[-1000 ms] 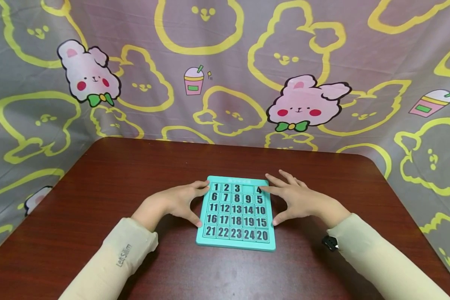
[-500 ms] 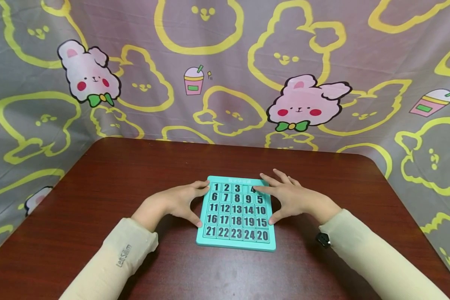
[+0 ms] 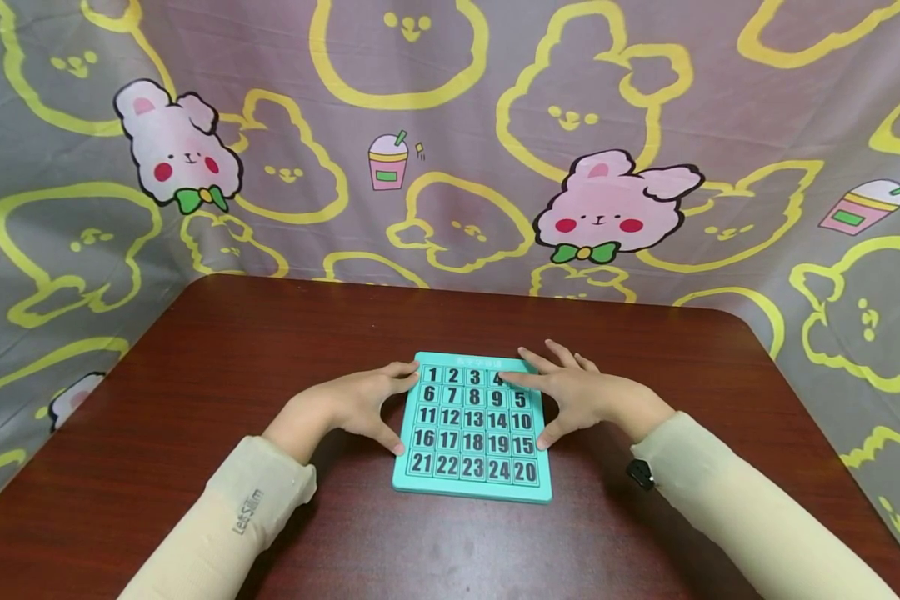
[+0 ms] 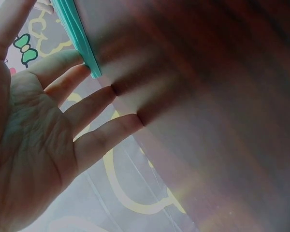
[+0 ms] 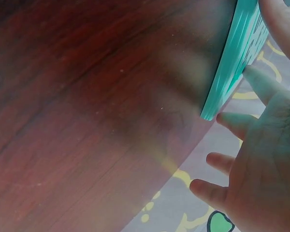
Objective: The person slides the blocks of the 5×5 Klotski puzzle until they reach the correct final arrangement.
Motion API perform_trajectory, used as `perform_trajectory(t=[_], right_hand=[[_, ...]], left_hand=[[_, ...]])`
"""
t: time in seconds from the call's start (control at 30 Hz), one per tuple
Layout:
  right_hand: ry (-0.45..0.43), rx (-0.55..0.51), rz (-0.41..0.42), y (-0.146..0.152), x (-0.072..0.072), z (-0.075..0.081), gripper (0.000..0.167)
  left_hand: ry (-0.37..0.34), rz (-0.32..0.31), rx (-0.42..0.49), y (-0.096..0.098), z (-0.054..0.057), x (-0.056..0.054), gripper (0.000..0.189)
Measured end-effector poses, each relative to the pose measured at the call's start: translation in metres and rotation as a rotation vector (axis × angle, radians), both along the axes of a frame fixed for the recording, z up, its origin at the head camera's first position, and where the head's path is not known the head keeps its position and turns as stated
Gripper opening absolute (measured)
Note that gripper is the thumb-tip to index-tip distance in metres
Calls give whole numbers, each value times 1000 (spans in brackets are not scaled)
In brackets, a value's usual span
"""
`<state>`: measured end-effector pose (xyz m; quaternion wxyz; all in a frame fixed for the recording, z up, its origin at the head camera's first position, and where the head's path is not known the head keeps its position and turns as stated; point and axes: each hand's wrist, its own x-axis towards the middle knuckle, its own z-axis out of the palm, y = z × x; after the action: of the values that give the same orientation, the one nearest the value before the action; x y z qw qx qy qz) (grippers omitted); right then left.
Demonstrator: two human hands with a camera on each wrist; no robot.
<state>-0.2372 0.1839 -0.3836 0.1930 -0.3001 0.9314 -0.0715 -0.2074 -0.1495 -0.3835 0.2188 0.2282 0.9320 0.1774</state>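
A turquoise number slide puzzle (image 3: 468,490) lies flat on the table, its black-numbered tiles in rows. My left hand (image 3: 360,400) touches its left edge, thumb low and index finger near the top corner. In the left wrist view the left fingers (image 4: 94,108) are spread and fairly straight beside the puzzle's rim (image 4: 79,36). My right hand (image 3: 588,396) reaches over the right edge, its index fingertip on the 4 tile (image 3: 497,377) and thumb at the lower right edge. That index finger hides the top right corner slot. The right wrist view shows the puzzle's side (image 5: 224,67) beside the other right fingers (image 5: 208,191).
The dark red-brown wooden table (image 3: 285,321) has rounded far corners. Behind it and at both sides hangs a curtain (image 3: 450,100) printed with cartoon rabbits and yellow outlines. A small black object (image 3: 640,474) sits at the right sleeve cuff.
My right index finger has slid the 4 tile leftward until it sits beside the 3, filling the gap there. The right hand has shifted left with it; the left hand stays put.
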Motion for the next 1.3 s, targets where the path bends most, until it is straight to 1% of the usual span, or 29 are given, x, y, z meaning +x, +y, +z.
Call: perform_trajectory(t=[0.3,0.43,0.63,0.8,1.03,1.3], right_hand=[[-10,8,25,-3,-1,1,107],[30,-12,30,-2,2,1,106],[109,-62,50,9,12,5,95],[135,-84,60,17,19,8,86],[119,-91,54,20,24,4,79],[118,-100,44,23,18,0,75]], left_hand=[[-15,8,8,-1,0,1,109],[-16,9,9,0,0,1,109],[-10,0,9,0,1,1,109],[-12,4,11,-1,2,1,109],[-18,7,13,-1,2,1,108],[-14,5,7,0,1,0,109]])
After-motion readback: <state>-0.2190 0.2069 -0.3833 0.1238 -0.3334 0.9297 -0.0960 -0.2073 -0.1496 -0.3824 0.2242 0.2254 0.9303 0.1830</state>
